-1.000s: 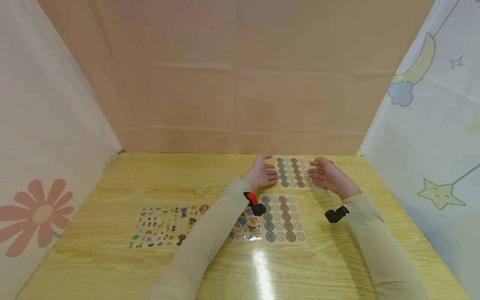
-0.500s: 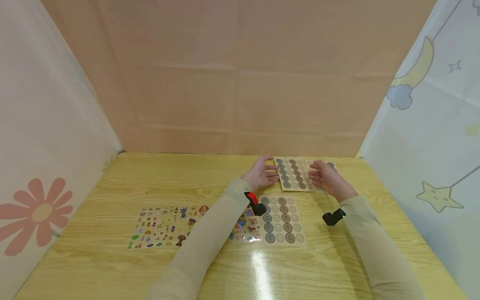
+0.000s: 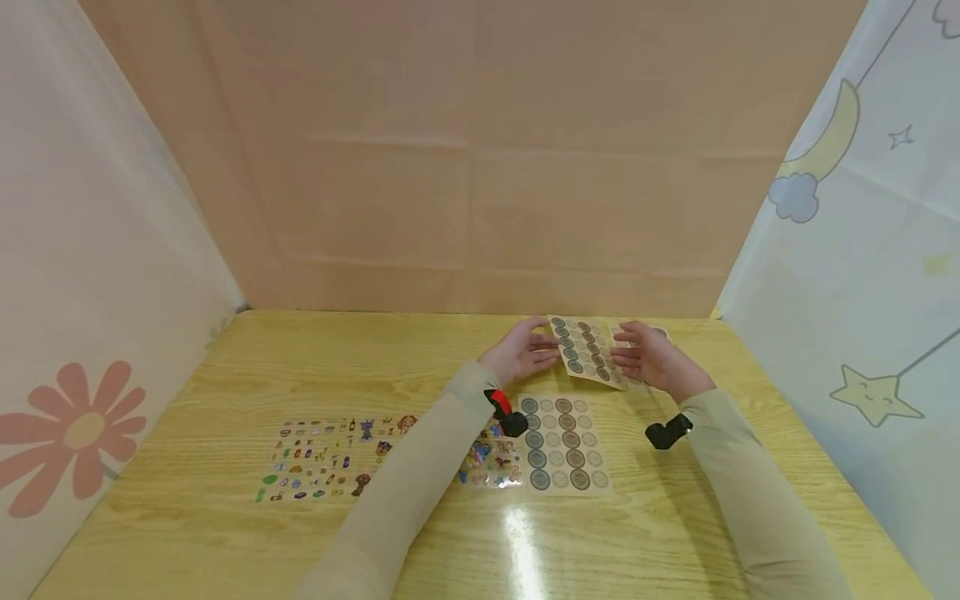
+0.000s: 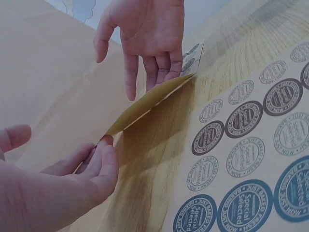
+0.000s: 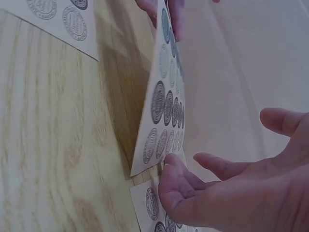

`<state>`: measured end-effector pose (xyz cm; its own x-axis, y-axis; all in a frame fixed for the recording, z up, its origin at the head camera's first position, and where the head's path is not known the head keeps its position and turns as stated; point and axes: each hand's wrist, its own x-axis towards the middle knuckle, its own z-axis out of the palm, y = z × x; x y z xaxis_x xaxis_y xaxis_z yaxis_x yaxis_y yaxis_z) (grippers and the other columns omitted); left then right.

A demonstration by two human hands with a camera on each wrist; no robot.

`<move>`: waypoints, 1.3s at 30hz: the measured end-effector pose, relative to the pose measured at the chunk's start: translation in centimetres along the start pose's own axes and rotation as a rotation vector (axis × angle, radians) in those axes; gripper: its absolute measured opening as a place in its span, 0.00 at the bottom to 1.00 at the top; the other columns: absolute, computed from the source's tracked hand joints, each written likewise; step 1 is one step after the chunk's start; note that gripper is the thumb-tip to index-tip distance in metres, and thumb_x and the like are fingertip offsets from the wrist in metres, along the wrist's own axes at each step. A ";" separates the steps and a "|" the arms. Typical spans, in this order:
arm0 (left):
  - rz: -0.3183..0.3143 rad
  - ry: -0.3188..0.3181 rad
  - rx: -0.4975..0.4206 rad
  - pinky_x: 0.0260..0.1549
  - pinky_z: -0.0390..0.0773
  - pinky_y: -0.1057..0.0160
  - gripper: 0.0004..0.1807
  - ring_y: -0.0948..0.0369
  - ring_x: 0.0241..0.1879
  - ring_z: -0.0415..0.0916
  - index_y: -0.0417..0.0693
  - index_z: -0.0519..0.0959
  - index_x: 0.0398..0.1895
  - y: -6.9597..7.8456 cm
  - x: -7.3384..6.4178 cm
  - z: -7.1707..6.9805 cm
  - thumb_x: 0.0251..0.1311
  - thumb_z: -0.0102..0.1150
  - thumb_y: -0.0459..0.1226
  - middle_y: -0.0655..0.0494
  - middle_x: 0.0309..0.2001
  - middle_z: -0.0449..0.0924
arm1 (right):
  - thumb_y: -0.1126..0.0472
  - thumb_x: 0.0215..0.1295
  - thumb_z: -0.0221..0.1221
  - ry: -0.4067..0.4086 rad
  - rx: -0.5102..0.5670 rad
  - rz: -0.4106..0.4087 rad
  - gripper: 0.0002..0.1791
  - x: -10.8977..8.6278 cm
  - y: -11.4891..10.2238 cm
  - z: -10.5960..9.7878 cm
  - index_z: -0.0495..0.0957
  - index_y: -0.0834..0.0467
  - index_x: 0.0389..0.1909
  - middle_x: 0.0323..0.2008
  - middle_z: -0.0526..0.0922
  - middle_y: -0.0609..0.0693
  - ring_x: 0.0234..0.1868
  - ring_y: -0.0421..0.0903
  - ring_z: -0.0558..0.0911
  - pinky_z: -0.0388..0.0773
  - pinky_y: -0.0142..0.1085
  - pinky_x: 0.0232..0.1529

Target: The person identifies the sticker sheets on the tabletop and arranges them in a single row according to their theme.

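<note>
A sticker sheet (image 3: 588, 353) with rows of round labels is tilted up off the table between my hands. My left hand (image 3: 520, 352) has its fingers at the sheet's left edge, thumb held apart. The left wrist view shows the sheet (image 4: 147, 102) nearly edge-on and bowed, its near edge over my left fingertips (image 4: 105, 140). At the opposite edge is my right hand (image 3: 654, 360), its fingers (image 5: 176, 181) bent lightly against the sheet and thumb raised away. Part of another round-label sheet (image 5: 150, 193) shows beneath my right hand.
A matching round-label sheet (image 3: 566, 446) lies flat nearer me. To its left are clear sheets of small colourful stickers (image 3: 318, 454), partly hidden by my left sleeve (image 3: 420, 475). A peach backdrop (image 3: 465, 167) stands at the table's far edge, with patterned panels (image 3: 862, 275) at both sides.
The round-label sheet between my hands has gone from flat to lifted and tilted, its near edge shifting slightly toward me. Both hands have barely moved; the other sheets stay put.
</note>
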<state>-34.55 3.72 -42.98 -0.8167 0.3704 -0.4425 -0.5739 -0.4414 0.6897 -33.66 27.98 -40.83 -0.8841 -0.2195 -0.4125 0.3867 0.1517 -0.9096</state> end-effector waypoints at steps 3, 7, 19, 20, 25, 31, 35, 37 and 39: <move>0.019 -0.060 -0.024 0.60 0.68 0.54 0.33 0.45 0.60 0.67 0.32 0.61 0.67 0.2 -0.3 0.0 0.67 0.51 0.45 0.39 0.60 0.70 | 0.43 0.75 0.38 -0.017 0.022 0.009 0.40 -0.1 -0.1 -0.2 0.39 0.65 0.74 0.60 0.60 0.61 0.50 0.49 0.69 0.69 0.39 0.50; 0.035 -0.156 -0.038 0.60 0.68 0.54 0.33 0.45 0.60 0.68 0.30 0.63 0.66 0.8 -1.1 -0.1 0.67 0.49 0.47 0.39 0.60 0.70 | 0.46 0.75 0.40 -0.015 0.105 0.005 0.33 -0.4 -0.1 0.0 0.49 0.63 0.71 0.56 0.63 0.58 0.49 0.46 0.71 0.70 0.37 0.49; 0.024 -0.278 0.013 0.61 0.66 0.52 0.31 0.43 0.60 0.68 0.35 0.59 0.68 0.0 -5.1 0.4 0.69 0.46 0.45 0.38 0.60 0.70 | 0.66 0.76 0.38 -0.021 0.097 -0.137 0.33 -4.3 0.8 0.2 0.32 0.66 0.73 0.73 0.28 0.62 0.58 0.44 0.68 0.71 0.25 0.42; 0.019 -0.278 0.024 0.61 0.66 0.52 0.31 0.43 0.60 0.68 0.34 0.59 0.68 -0.4 -5.5 0.4 0.69 0.46 0.45 0.38 0.60 0.71 | 0.66 0.76 0.39 -0.020 0.100 -0.147 0.33 -4.9 0.9 0.2 0.33 0.66 0.74 0.73 0.31 0.63 0.51 0.41 0.71 0.72 0.26 0.42; -0.015 -0.284 0.103 0.60 0.67 0.52 0.30 0.45 0.59 0.70 0.30 0.65 0.63 -2.5 -7.2 0.2 0.68 0.45 0.46 0.41 0.58 0.73 | 0.71 0.73 0.44 -0.019 0.125 -0.192 0.37 -7.4 2.1 0.1 0.31 0.68 0.73 0.58 0.67 0.57 0.43 0.37 0.79 0.79 0.33 0.44; -0.078 -0.327 0.142 0.61 0.65 0.51 0.32 0.44 0.60 0.68 0.28 0.64 0.64 -5.2 -8.5 0.1 0.66 0.44 0.46 0.41 0.59 0.72 | 0.70 0.72 0.47 0.007 0.070 -0.178 0.37 -9.4 4.0 -0.2 0.37 0.67 0.73 0.44 0.78 0.42 0.43 0.40 0.81 0.81 0.36 0.42; -0.115 -0.378 0.151 0.62 0.63 0.49 0.32 0.43 0.61 0.66 0.28 0.66 0.63 -6.4 -9.1 0.6 0.66 0.42 0.47 0.41 0.59 0.70 | 0.69 0.72 0.48 0.014 0.048 -0.162 0.36 -10.3 5.1 -0.4 0.39 0.68 0.73 0.44 0.79 0.44 0.43 0.42 0.82 0.81 0.38 0.42; -0.119 -0.395 0.148 0.63 0.62 0.47 0.33 0.42 0.61 0.65 0.28 0.66 0.62 -6.9 -9.3 0.9 0.64 0.42 0.47 0.40 0.59 0.68 | 0.69 0.72 0.48 0.019 0.036 -0.159 0.35 -10.6 5.6 -0.4 0.41 0.68 0.73 0.44 0.79 0.44 0.43 0.42 0.82 0.81 0.39 0.42; -0.122 -0.400 0.136 0.62 0.62 0.45 0.33 0.42 0.60 0.65 0.29 0.66 0.62 -7.3 -9.5 1.2 0.63 0.44 0.48 0.40 0.58 0.66 | 0.69 0.71 0.49 0.032 0.027 -0.154 0.35 -10.8 6.0 -0.4 0.42 0.69 0.72 0.44 0.79 0.44 0.43 0.42 0.82 0.81 0.38 0.42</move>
<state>-22.58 4.37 -43.14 -0.6406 0.7121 -0.2874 -0.6299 -0.2732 0.7270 -21.88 31.66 -41.83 -0.9413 -0.2071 -0.2664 0.2522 0.0928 -0.9632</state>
